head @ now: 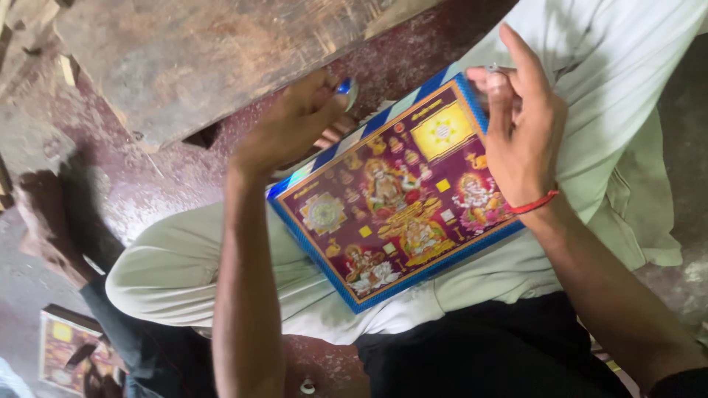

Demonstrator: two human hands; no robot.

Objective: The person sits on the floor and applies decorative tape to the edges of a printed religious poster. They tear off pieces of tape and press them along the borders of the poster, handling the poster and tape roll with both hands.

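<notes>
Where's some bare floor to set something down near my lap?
Bare maroon floor lies between the wooden block and your pale-clothed knee. The lap is crowded: the blue-edged picture board fills it, with your left hand and right hand at its top edge.

left hand: motion-blurred, fingers indistinct, covering most of a blue-and-silver object
right hand: thin metal item at fingertips, too small to identify
second picture: partly cut off, bottom-left
picture board: upper-left edge hidden behind left hand
</notes>
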